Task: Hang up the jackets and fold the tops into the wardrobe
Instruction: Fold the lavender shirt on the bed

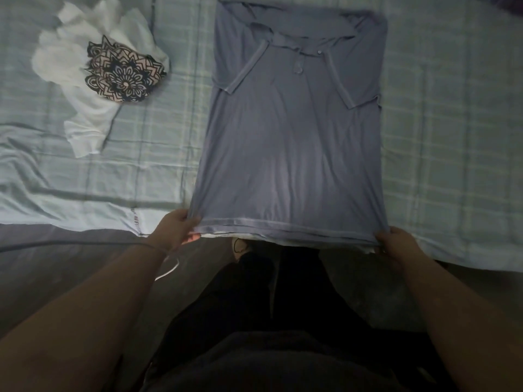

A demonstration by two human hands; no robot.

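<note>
A blue-grey polo shirt [291, 131] is laid flat on the bed, collar at the far end, hem at the near edge. Both sleeves are already folded inward across the chest, so a long rectangle is formed.

The left hem corner is pinched by the left hand [177, 229], thumb on top and fingers curled beneath the cloth. The right hem corner is gripped the same way by the right hand [397, 247]. The hem is drawn fairly taut between them.

The fabric is judged thin, soft and light, with a slight sheen, so some slipperiness is expected. No stiffness is offered; it will sag wherever it is unsupported. The two hem corners are judged the correct hold for carrying the lower half up toward the collar, provided both corners are raised evenly so the tucked sleeves are not disturbed.

A crumpled white top [93, 69] with a dark mandala print is noted well apart, at the far left.

The surface is a pale checked bedsheet [452, 137], soft and lightly creased. Lighting is dim. Dark floor is seen below the bed edge. No wardrobe is in view.
</note>
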